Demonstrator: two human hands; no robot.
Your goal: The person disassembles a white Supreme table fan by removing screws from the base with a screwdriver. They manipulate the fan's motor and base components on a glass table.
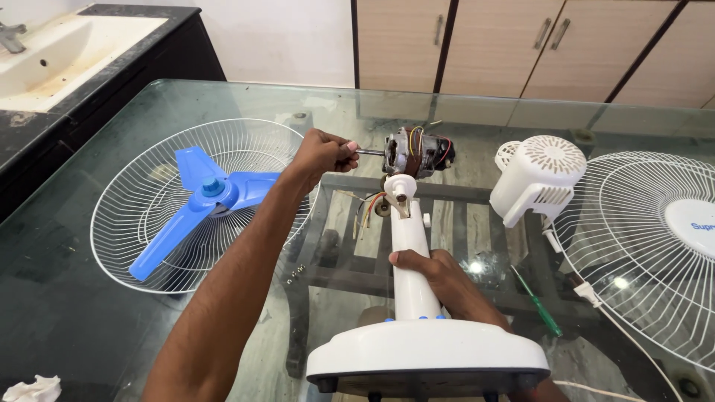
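the left hand [322, 154] is closed around the thin metal shaft [370, 152] that sticks out of the bare fan motor with copper windings and coloured wires [415, 152], near the middle of the glass counter [89, 298]. the right hand [436, 274] is wrapped round the white plastic fan stand column [408, 260], which rises from the white rounded fan base [426, 356] at the counter's near edge. a blue three-bladed fan propeller [201, 199] lies in a white wire guard [134, 216] toward the left edge. a white vented motor cover [538, 177], a green-handled screwdriver [539, 304] and a second white wire guard [640, 246] lie toward the right edge.
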